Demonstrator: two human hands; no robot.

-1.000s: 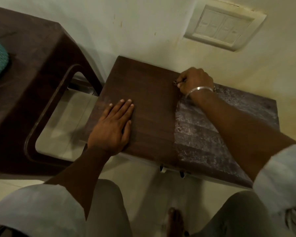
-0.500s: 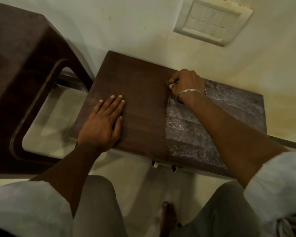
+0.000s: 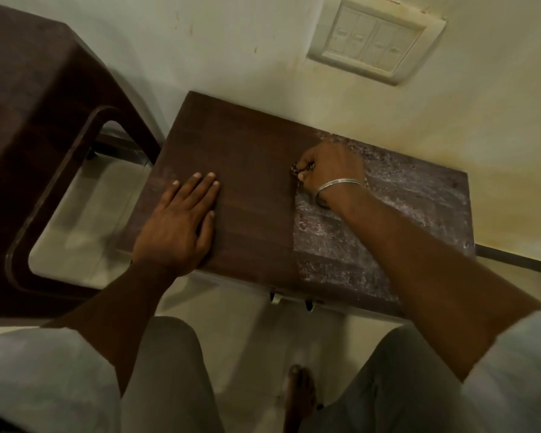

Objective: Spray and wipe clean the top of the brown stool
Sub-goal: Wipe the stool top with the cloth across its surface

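Left hand [image 3: 175,226]: grip wide, flat on stool [image 3: 247,170] top.
Right hand [image 3: 328,170]: grip holding small dark object [image 3: 295,170], on stool.

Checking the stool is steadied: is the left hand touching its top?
Touching. The head view shows the left hand lying flat on the stool top.

The stool top [image 3: 250,170] stands close against the wall [image 3: 231,42] along its far edge, leaving no way past there. The left hand [image 3: 178,223] lies flat on its near left part. The right hand [image 3: 328,170], curled round a small dark thing [image 3: 296,170], sits mid-top. Bare wood lies open between them. A dark plastic table [image 3: 44,120] crowds the left, with a strip of floor [image 3: 85,229] between.
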